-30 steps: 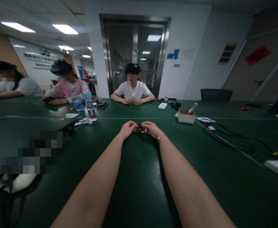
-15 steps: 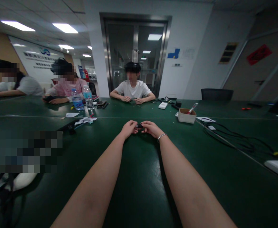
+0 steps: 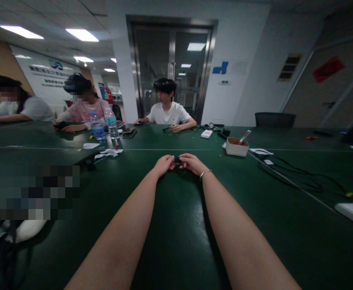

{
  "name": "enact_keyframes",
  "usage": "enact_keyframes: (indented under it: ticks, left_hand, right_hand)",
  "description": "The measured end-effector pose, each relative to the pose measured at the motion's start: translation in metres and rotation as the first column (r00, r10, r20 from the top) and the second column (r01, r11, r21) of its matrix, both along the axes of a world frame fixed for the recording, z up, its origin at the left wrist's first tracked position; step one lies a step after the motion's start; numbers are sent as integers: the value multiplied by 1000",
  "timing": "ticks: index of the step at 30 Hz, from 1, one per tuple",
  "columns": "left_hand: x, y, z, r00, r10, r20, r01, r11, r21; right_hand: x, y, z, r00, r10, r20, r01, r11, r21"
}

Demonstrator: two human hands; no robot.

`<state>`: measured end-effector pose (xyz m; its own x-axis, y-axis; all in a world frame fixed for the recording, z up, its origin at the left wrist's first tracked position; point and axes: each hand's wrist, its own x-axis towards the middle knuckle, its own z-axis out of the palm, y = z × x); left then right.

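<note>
Both my arms stretch forward over a dark green table (image 3: 176, 225). Between my fingertips is a small black object (image 3: 177, 160), too small and dark to name. My left hand (image 3: 164, 164) pinches its left end, fingers curled together. From the other side my right hand (image 3: 192, 162) grips its right end between thumb and fingers. A silver bangle (image 3: 205, 174) circles my right wrist. The fingers cover much of the object, and it is held just above or on the tabletop; I cannot tell which.
Right of my hands stands a small open box (image 3: 237, 147) with a pen-like item. Black cables (image 3: 303, 171) trail farther right. Two water bottles (image 3: 98, 127) and crumpled paper (image 3: 108, 152) lie to the left. A person (image 3: 168, 112) sits opposite; two more sit at the left.
My hands have stayed almost still, both on the small black object. The person opposite has turned their head and moved one hand out to my left along the table.
</note>
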<state>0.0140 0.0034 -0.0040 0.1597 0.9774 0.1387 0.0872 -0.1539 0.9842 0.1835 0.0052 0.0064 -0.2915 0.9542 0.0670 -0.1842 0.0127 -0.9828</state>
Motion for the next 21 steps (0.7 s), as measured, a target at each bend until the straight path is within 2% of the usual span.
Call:
enact_keyframes:
  ticks: [8, 14, 21]
  left_hand:
    - [0, 1, 0, 999, 21, -47, -19, 999, 30]
    - [-1, -4, 6, 999, 41, -6, -41, 999, 3]
    - [-1, -4, 5, 998, 68, -3, -68, 998, 16]
  right_hand:
    - [0, 1, -1, 1000, -13, -2, 13, 1000, -2]
    - [-1, -1, 1, 1000, -20, 7, 20, 1000, -22]
    - [-2, -2, 1, 1000, -3, -2, 3, 1000, -5]
